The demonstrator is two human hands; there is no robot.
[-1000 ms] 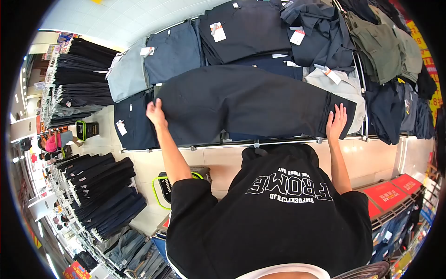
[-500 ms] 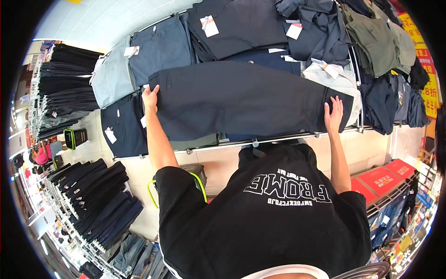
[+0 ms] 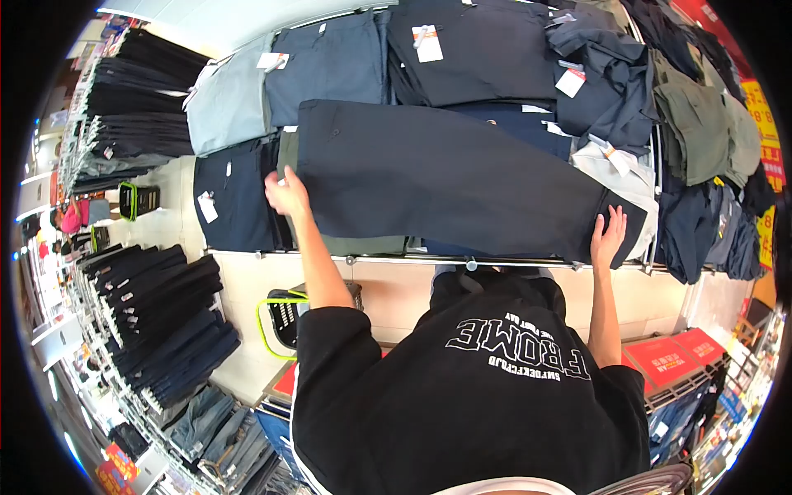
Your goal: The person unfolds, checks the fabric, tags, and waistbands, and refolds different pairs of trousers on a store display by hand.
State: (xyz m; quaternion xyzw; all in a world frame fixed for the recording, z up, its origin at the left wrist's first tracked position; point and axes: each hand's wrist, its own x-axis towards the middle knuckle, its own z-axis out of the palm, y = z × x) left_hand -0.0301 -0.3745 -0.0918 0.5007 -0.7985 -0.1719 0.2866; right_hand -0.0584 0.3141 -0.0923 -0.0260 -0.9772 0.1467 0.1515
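Note:
Dark grey trousers [image 3: 437, 177], folded lengthwise, lie across piles of clothes on the display rack. Their waistband end is on the left and the narrower hem end on the right. My left hand [image 3: 289, 195] is just left of the waistband edge, thumb and fingers apart with nothing in them. Near the hem, my right hand [image 3: 608, 237] lies flat on the cloth with its fingers stretched out. Below the trousers, an olive garment [image 3: 363, 245] and light cream trousers [image 3: 648, 186] show in part.
Behind lie several folded trousers with white tags, among them a light grey pair [image 3: 231, 103]. Dark trousers [image 3: 148, 305] hang on racks to the left. A black basket [image 3: 285, 318] with a green handle stands on the floor. Red boxes [image 3: 672, 363] sit at lower right.
My left hand has let go of the trousers' waistband corner and moved down beside the edge. My right hand remains on the hem end. The view has shifted slightly.

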